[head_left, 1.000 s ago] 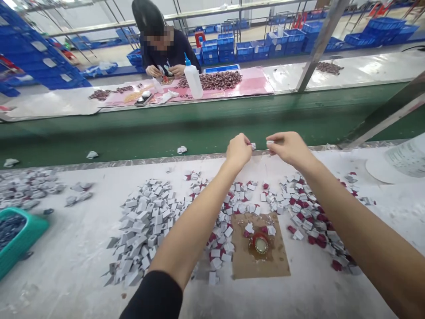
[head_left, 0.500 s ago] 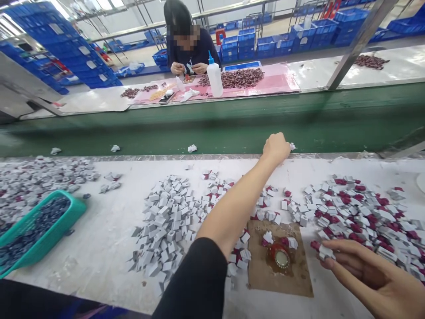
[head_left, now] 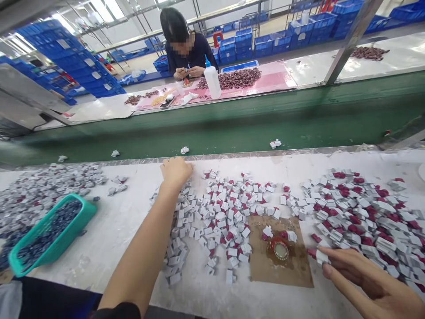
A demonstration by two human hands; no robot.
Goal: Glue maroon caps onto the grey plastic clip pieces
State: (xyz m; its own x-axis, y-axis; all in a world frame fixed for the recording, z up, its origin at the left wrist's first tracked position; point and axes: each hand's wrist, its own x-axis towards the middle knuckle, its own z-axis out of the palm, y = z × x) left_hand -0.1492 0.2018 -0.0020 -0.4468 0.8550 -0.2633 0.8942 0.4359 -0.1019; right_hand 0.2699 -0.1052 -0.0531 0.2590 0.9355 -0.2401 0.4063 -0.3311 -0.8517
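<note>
My left hand [head_left: 175, 172] reaches over the far end of a pile of small grey-white blocks [head_left: 186, 217], near the belt's edge. Its back faces me, and the bent fingers are hidden, so any hold is unclear. At the lower right, my right hand [head_left: 372, 279] pinches a small white-and-maroon piece [head_left: 322, 256] between thumb and fingers. Left of that hand lies a brown board [head_left: 265, 272] bearing a round metal cap [head_left: 281, 251] in a wet stain. Two white-and-maroon pieces rest on the board above the cap.
A green conveyor belt [head_left: 226, 128] crosses ahead, carrying several white pieces. Maroon-and-white pieces [head_left: 358, 212] are heaped at right. A teal basket [head_left: 76, 235] of dark pieces stands at left. Across the belt, a person [head_left: 189, 48] handles something behind a white bottle [head_left: 212, 82].
My left hand has moved left from the belt to the grey-white pile; a white piece now lies on the belt where it was. My right hand still pinches its piece, turned slightly.
</note>
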